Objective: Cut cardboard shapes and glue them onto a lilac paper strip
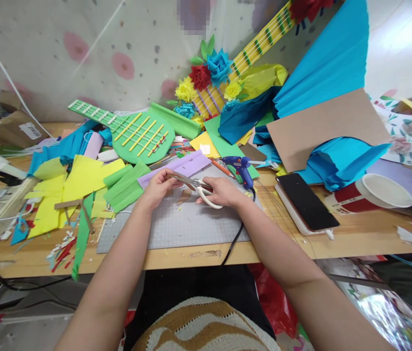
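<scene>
1 pr scissors [200, 187], centre of grey mat [177, 224] on desk [355, 239]: right hand [222, 191] fingers thru handles; left hand [158, 187] fingers pinching small piece, poss. cardboard. 1 glue gun [241, 168] far-right. 2 paper guitars.

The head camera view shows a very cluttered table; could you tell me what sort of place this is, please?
Probably a paper-craft workspace. The wooden table holds a grey cutting mat, a blue glue gun and a green paper guitar, and the right hand holds scissors.
</scene>
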`<state>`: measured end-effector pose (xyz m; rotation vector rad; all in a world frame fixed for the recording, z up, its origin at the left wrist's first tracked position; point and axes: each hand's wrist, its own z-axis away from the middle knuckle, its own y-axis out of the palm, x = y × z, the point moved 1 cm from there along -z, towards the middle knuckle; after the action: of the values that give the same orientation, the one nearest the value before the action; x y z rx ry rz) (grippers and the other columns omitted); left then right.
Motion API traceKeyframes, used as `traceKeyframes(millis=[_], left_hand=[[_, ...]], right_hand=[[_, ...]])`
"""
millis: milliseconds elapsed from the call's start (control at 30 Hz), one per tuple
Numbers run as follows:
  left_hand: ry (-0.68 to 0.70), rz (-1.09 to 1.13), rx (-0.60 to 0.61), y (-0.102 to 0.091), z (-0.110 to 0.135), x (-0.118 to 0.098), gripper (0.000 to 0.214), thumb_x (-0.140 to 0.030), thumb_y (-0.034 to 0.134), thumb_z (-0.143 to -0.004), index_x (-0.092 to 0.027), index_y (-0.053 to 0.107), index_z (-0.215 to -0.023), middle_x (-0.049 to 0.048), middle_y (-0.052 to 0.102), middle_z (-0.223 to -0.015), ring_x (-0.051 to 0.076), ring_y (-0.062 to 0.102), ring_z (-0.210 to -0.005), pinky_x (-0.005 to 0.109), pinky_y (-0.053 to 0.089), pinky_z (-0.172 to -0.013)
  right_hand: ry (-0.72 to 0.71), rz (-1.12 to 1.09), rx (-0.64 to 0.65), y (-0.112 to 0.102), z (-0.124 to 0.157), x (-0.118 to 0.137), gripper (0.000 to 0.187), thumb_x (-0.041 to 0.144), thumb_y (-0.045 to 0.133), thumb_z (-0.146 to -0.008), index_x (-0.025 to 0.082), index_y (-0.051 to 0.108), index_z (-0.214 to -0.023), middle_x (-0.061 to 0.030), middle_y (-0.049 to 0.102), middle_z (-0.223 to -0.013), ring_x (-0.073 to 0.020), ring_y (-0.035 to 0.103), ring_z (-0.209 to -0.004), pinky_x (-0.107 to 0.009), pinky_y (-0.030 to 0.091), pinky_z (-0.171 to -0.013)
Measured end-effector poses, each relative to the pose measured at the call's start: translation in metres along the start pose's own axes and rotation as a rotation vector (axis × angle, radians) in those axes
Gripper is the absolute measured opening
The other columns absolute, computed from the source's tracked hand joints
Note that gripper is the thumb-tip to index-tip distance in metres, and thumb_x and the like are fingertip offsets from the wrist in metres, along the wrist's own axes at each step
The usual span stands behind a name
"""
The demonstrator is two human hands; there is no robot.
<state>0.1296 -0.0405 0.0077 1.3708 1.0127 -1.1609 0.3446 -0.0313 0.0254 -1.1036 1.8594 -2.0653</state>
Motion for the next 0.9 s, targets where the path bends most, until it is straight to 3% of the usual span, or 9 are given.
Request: traceKeyframes(millis=[900], left_hand=[[-0.005, 0.038, 0.010, 0.0001, -0.0009, 0.0008, 0.032, -0.035, 0.073, -0.061, -0.016, 0.051, -0.073, -0.0005, 0.064, -0.074, 0.012, 0.063, -0.070, 0.031, 0.051, -0.077]], right_hand=[[0.024, -0.105, 0.012, 0.0035, -0.0021, -0.0017, 0.042, 0.060, 0.055, -0.070, 0.018, 0.053, -0.069, 0.0017, 0.049, -0.060, -0.0100, 0.036, -0.055, -0.022, 0.022, -0.053]])
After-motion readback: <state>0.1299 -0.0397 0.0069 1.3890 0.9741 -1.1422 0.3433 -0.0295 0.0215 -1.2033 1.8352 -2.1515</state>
